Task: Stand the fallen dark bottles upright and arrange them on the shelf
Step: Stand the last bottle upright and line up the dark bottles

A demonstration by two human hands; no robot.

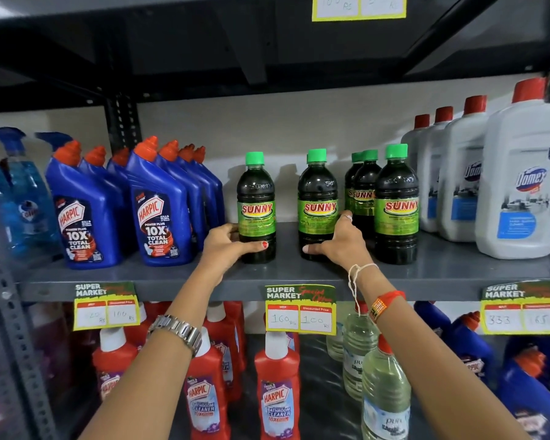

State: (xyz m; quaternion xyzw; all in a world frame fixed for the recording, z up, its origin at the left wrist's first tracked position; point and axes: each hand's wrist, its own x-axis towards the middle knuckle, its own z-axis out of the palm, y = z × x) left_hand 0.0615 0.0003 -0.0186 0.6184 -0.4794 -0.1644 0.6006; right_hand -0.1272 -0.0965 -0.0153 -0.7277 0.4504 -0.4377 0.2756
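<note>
Several dark bottles with green caps and green "Sunny" labels stand upright on the grey shelf (pixel 299 271). My left hand (pixel 226 246) wraps the base of the leftmost dark bottle (pixel 256 198). My right hand (pixel 340 241) grips the lower part of the middle dark bottle (pixel 318 198), which has another green cap just behind it. To the right, a front dark bottle (pixel 396 204) stands with two more dark bottles (pixel 364 188) behind it. None of the bottles in view lies on its side.
Blue Harpic bottles (pixel 159 211) crowd the shelf's left side, white Domex bottles (pixel 524 185) the right. The shelf above hangs low over the caps. Price tags (pixel 300 309) hang from the front edge. Red Harpic bottles and clear bottles fill the shelf below.
</note>
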